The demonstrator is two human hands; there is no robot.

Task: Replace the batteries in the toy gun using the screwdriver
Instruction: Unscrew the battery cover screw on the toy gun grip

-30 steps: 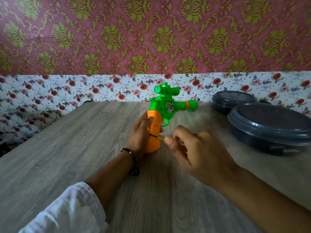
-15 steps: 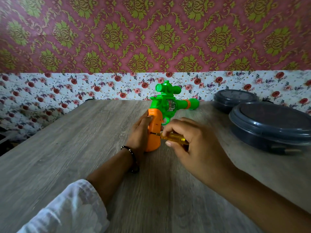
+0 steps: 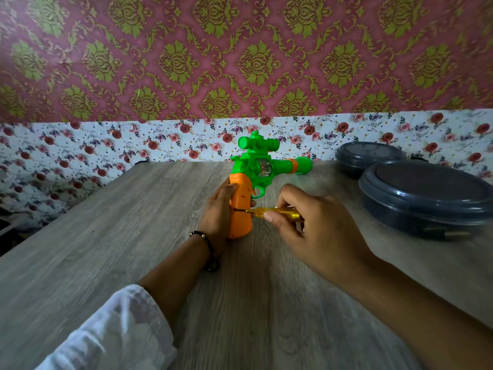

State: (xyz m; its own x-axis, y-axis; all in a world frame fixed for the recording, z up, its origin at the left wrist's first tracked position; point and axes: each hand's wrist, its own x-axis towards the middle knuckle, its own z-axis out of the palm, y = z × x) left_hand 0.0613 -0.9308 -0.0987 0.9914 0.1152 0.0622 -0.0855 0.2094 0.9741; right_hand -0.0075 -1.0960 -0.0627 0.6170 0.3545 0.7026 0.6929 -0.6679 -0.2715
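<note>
I'm early in the job, judging by what shows. Biggest thing is the table, grey wood grain, all the action mid-surface. Off to the right of my gripping hands, well apart from them, sit two dark round containers, lids on, contents hidden. Next down, the gun: standing upright on its orange grip, green body and barrel pointing right, scope on top. My left hand wraps the orange grip from the left side, fingers curled round it, steadying it on the table. My right hand pinches the screwdriver, yellow see-through handle between thumb and fingers, shaft lying level and running left from that pinch into the right face of the orange grip. Tip meets the plastic about mid-height; I take that as the battery cover screw, though the screw itself is too small to see. Done so far: tool picked up, gun braced, tip seated. Left: back the screw out, lift the cover, swap cells, close and retighten. Cover looks shut. No batteries visible anywhere, old or new; maybe in the containers, can't tell.
</note>
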